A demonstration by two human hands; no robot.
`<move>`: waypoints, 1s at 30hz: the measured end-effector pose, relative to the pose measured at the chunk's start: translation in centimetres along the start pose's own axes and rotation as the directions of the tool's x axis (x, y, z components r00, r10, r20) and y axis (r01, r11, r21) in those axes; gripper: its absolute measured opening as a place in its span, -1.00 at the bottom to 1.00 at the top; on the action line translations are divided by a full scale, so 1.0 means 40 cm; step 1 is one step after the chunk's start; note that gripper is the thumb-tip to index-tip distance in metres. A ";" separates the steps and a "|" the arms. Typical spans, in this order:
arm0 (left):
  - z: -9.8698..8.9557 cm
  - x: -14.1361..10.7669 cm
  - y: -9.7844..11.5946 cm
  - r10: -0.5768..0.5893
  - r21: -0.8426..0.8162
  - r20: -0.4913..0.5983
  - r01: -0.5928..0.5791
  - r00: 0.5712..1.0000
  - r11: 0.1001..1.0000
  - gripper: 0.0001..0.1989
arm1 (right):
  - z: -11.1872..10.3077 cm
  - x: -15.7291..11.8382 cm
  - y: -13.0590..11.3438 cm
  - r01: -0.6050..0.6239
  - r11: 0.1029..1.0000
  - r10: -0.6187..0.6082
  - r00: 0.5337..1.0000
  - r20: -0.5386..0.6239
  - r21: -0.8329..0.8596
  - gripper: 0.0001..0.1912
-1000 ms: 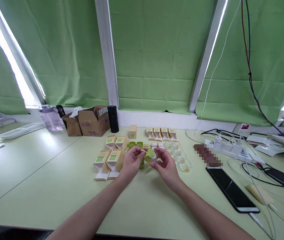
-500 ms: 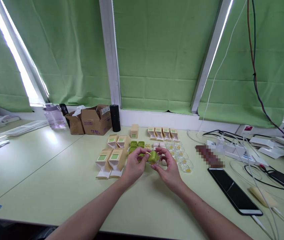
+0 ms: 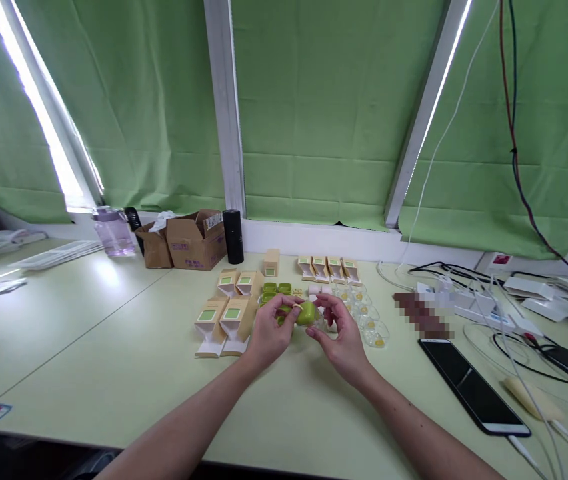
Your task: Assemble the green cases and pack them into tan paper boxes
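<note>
Fingers of our L hand (image 3: pixel 273 328) pinch a green case (image 3: pixel 306 313) by its yellow loop (image 3: pixel 298 307); our R hand (image 3: pixel 340 339) has thumb + fingertips at its R side. Case is held above the table (image 3: pixel 284 413), betw. open kraft boxes (image 3: pixel 234 319) on L & clear plastic trays (image 3: pixel 375 332) on R.

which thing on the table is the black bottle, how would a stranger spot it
Look along the white ledge below the green blinds, at the far edge of the table. Just right of the open cardboard box stands the bottle: a plain, upright black cylinder, darker and slimmer than the box.
</note>
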State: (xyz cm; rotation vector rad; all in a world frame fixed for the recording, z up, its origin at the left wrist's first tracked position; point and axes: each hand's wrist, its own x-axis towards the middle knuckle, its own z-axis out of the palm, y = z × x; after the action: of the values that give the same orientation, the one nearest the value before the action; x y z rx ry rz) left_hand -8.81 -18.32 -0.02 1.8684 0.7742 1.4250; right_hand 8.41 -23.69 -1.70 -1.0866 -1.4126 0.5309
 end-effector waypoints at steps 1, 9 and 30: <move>-0.001 0.001 0.001 -0.003 -0.002 -0.010 0.003 1.000 1.000 -0.83 | 0.000 0.000 0.000 -0.003 1.000 0.003 1.000 0.000 0.002 -0.42; -0.010 0.019 -0.002 -0.140 -0.254 -0.145 0.100 0.980 0.962 -0.67 | -0.004 0.005 -0.002 0.008 1.000 -0.008 1.000 -0.004 0.022 -0.40; -0.026 0.049 -0.020 -0.307 -0.420 -0.278 0.172 0.910 0.891 -0.54 | -0.215 0.061 -0.060 0.238 0.904 -0.232 0.971 0.060 -0.355 -0.93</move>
State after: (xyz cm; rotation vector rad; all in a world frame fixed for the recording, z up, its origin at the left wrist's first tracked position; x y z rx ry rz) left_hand -9.43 -16.15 0.70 1.1957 0.7868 1.6169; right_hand 16.17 -25.13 3.12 -1.1770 -1.6713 0.1045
